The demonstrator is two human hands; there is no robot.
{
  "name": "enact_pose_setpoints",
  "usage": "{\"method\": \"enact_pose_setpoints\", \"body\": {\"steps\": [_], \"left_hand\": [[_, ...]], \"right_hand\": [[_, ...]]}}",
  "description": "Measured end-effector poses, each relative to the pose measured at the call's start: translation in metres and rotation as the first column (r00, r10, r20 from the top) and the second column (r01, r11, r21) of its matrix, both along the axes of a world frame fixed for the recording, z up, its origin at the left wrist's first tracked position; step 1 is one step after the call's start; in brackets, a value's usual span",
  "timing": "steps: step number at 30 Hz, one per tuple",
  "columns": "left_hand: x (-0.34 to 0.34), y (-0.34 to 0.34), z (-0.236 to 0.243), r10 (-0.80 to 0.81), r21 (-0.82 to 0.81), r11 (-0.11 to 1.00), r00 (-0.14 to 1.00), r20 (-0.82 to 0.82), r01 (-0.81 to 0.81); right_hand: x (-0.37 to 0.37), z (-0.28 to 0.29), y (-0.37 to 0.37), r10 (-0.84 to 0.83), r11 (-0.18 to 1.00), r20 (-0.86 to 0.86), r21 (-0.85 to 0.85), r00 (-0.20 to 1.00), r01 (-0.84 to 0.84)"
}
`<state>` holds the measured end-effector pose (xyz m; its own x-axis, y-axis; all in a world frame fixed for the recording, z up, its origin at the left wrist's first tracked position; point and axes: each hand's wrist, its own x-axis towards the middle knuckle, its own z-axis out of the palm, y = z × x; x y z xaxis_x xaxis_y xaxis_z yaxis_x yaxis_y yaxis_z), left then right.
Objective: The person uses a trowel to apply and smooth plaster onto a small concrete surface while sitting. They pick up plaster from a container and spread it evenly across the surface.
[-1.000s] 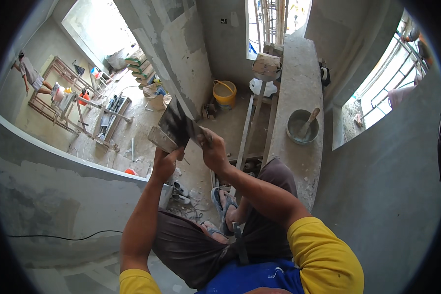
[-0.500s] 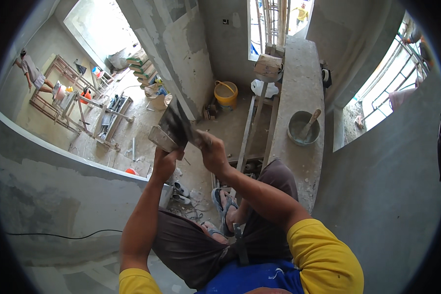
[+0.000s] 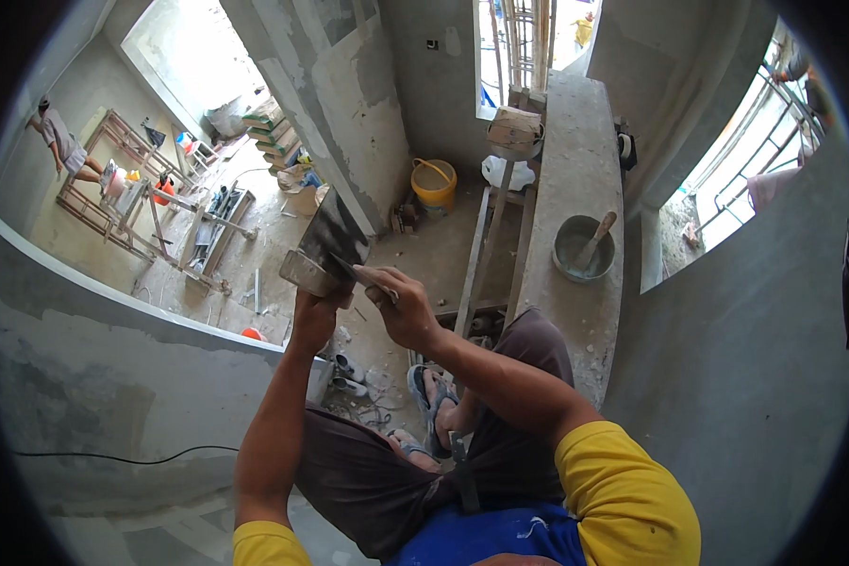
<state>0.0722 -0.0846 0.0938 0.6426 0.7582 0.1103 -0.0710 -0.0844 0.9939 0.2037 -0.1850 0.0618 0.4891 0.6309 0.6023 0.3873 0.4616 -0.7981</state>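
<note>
My left hand [image 3: 313, 321] is closed around the underside of a plasterer's hawk [image 3: 338, 232], a dark, shiny flat plate with a pale, mortar-smeared near edge. It is raised in front of me and tilted. My right hand [image 3: 407, 307] grips a trowel [image 3: 351, 272] by its handle; the thin blade points up and left, against or just over the hawk's lower right part. How much paste lies on the plate I cannot tell. To the right, a dark bucket [image 3: 570, 268] of grey paste stands on a plank, with a wooden-handled tool [image 3: 596, 240] leaning in it.
The dusty plank [image 3: 575, 123] runs away from me on my right. A yellow bucket [image 3: 434, 200] stands by the far wall. Left, beyond a low wall [image 3: 141, 311], are trestles [image 3: 184, 203], stacked bags [image 3: 270, 132] and another person [image 3: 61, 141]. Shoes [image 3: 351, 375] lie near my feet.
The trowel has swung down off the hawk's face toward its near edge, turning from steep to nearly edge-on. My right hand has dropped slightly; the hawk's face shows more.
</note>
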Motion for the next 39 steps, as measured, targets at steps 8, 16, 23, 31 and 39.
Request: {"method": "enact_pose_setpoints", "body": {"steps": [8, 16, 23, 31, 39], "left_hand": [[-0.004, 0.005, -0.002, -0.009, 0.2, 0.98, 0.998, -0.057, 0.02], [-0.008, 0.007, 0.001, 0.014, 0.463, 0.884, 0.986, -0.169, 0.067], [-0.008, 0.005, -0.002, 0.031, 0.354, 0.935, 0.986, -0.165, 0.03], [-0.01, 0.009, -0.003, 0.011, 0.445, 0.893, 0.984, -0.179, 0.071], [-0.01, 0.007, 0.0, 0.037, 0.403, 0.914, 0.981, -0.191, 0.044]], "right_hand": [[-0.001, 0.003, -0.002, 0.004, 0.997, -0.036, -0.075, 0.999, -0.007], [0.007, -0.002, 0.001, 0.024, 0.976, -0.109, -0.213, 0.994, -0.047], [0.011, -0.004, 0.004, 0.004, 0.991, -0.111, -0.132, 0.994, -0.019], [0.014, 0.0, 0.002, -0.005, 0.931, -0.265, -0.353, 0.964, -0.092], [0.01, -0.012, 0.007, 0.015, 0.973, -0.18, -0.225, 0.984, -0.056]]}}
